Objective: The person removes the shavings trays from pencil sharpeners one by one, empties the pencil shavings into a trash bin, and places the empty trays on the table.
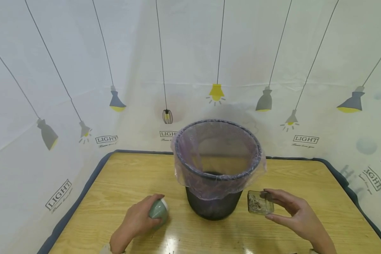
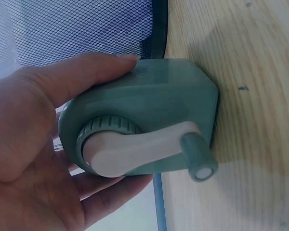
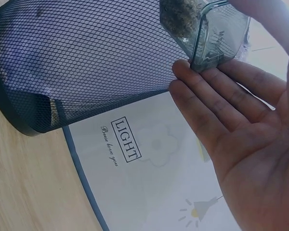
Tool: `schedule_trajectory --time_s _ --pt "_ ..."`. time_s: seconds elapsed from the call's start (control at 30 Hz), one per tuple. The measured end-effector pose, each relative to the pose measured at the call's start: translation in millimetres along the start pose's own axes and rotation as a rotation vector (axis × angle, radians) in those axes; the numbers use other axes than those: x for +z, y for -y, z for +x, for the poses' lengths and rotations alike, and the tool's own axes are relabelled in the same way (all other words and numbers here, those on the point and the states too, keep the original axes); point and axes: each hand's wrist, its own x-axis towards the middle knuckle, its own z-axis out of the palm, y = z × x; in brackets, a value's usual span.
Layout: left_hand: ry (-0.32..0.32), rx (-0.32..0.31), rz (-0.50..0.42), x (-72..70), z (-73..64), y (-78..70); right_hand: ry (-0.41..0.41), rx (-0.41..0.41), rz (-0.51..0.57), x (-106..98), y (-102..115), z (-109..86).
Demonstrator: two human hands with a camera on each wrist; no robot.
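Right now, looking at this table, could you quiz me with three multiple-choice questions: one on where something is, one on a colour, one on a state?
1. Where is the clear box?
A. inside the bin
B. in the right hand, beside the bin
C. flat on the table

2. What colour is the sharpener body?
A. green
B. red
C. black

3. How is the left hand?
A. open, apart from the sharpener
B. gripping the sharpener
C. out of sight

Answers:
1 B, fingers pinch it off the table.
2 A, the left wrist view shows green, with a white crank.
3 B, fingers wrap round it.
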Motion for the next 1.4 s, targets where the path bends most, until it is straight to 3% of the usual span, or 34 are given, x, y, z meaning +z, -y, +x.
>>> schedule_trajectory --time_s 0.27,0.7,0.8,1.0,1.23,1.4 --pt "-0.015 0.021 0.008 -1.4 1.8 -1.5 0.011 -0.084 0.047 -7.9 3.6 -1.1" --pt "-0.022 0.028 0.016 -2.1 1.8 -1.6 0.004 -0.054 0.002 -20.2 10.0 -3.7" --pt "-0.029 0.036 0.023 -1.0 1.4 -1.2 0.011 -0.078 0.029 -21.2 9.9 -3.7" --pt "-0.027 0.049 0.022 -1.3 -0.8 -1.1 -0.003 -0.037 -0.006 -23.6 12.6 -4.3" --pt "-0.001 0.059 0.001 -3.3 -0.3 -2.3 -0.007 -0.129 0.058 -28.3 15.4 -1.9" --pt "0.004 0.068 0.013 -7.9 -0.1 -6.4 -0.037 -0.074 -0.010 -31.7 22.4 -0.8"
